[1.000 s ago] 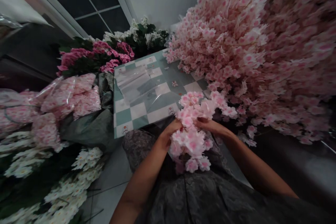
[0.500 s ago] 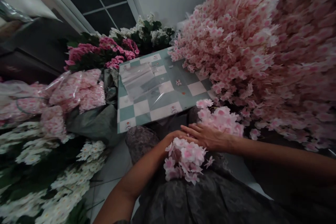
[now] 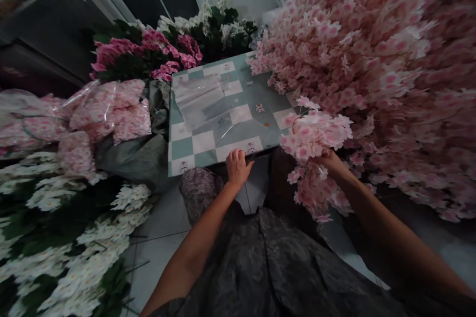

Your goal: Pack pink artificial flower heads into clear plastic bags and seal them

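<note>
My right hand (image 3: 329,161) is closed around the stems of a bunch of pink artificial blossoms (image 3: 318,133), raised over my right knee. Part of the bunch hangs below the hand, and the blossoms hide some of its fingers. My left hand (image 3: 238,166) rests at the near edge of a low table with a green-and-white checked cover (image 3: 203,146). Its fingers are loosely bent and the thumb points out to the right; nothing shows in it. Clear plastic sleeves (image 3: 203,101) lie flat on the table beyond it.
A large mass of pink blossoms (image 3: 353,54) fills the right side. Bagged pink flowers (image 3: 107,111) and white flowers (image 3: 85,247) stand at the left. Dark pink flowers (image 3: 145,52) and white flowers with leaves (image 3: 208,20) line the table's far side.
My hands have parted from over my lap. The right hand has lifted the pink bunch to the right and forward; the left has moved forward to the table edge.
</note>
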### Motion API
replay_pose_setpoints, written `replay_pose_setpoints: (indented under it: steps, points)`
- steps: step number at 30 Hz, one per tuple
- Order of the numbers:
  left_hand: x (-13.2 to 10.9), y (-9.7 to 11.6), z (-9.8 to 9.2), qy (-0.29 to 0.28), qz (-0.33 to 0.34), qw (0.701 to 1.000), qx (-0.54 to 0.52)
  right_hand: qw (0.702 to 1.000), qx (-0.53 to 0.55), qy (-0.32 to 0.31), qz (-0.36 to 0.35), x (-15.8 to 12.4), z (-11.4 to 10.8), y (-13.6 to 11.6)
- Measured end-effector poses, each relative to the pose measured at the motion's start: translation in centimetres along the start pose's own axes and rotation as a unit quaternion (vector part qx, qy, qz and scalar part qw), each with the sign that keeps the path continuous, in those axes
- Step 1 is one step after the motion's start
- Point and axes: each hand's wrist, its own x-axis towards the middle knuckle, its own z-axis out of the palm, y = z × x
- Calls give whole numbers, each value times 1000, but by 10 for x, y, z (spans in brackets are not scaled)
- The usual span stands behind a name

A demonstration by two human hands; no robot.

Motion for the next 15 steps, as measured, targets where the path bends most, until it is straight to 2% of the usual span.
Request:
replay_pose_setpoints:
  steps: [3,6,8,10,12,15]
  points:
    - [4,-2,16,3,13,999,32,998,-18,3,55,10,3,-2]
    - [10,-4,27,22,-1,999,29,990,-124,22,69,14,4,-5]
    - [14,-6,31,25,-10,999,36,960,-266,34,78,14,5,-6]
    - [17,-9,33,17,-18,999,47,909,-408,26,79,12,8,-5]
    - [20,-11,32,7,-19,998,56,876,-479,2,64,9,16,-2]
    - [22,-13,29,-3,-12,998,61,881,-469,-21,49,3,30,7]
